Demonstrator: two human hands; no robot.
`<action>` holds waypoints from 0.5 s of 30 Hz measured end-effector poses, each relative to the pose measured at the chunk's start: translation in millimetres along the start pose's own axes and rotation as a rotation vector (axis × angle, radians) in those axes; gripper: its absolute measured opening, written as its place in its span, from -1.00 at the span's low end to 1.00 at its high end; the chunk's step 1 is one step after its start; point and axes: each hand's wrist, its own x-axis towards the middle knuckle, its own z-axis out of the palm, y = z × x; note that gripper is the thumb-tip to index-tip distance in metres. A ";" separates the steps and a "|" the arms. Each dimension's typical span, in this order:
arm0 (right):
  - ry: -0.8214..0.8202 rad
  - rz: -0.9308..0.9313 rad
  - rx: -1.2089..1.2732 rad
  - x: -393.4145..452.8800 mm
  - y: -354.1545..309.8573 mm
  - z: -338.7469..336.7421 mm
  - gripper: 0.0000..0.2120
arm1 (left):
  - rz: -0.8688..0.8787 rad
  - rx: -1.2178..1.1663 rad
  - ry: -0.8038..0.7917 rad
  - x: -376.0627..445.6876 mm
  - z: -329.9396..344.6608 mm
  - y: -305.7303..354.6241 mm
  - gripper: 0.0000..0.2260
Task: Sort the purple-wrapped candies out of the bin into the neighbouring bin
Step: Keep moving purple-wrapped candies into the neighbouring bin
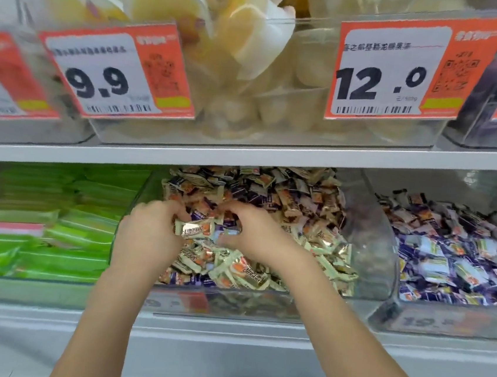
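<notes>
1. Green flat packets [52, 229] fill the clear plastic bin on your far left, on a white metal shelf [226, 333].
2. Your left hand [147, 233] pinches a cream-and-gold wrapped candy [195, 228] over the clear middle bin [368, 231].
3. Your right hand [255, 232] is curled, fingertips down among purple-wrapped candies [227, 232] mixed into the cream ones; whether it grips one, you cannot tell.
4. Purple candies fill the neighbouring clear bin [448, 320] on the right.
5. Orange price tags [406, 73] hang above.
</notes>
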 end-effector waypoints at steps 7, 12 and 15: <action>-0.104 0.098 -0.019 22.9 4.8 8.5 -0.06 | 0.094 0.017 0.040 -2.4 4.0 -10.0 -0.76; -0.128 0.071 -0.111 23.4 5.4 3.0 -0.22 | 0.197 0.016 0.064 -3.8 4.9 -12.3 -0.94; -0.131 0.072 -0.106 22.5 5.2 3.1 -0.32 | 0.236 -0.031 0.095 -0.1 9.8 -10.0 -0.75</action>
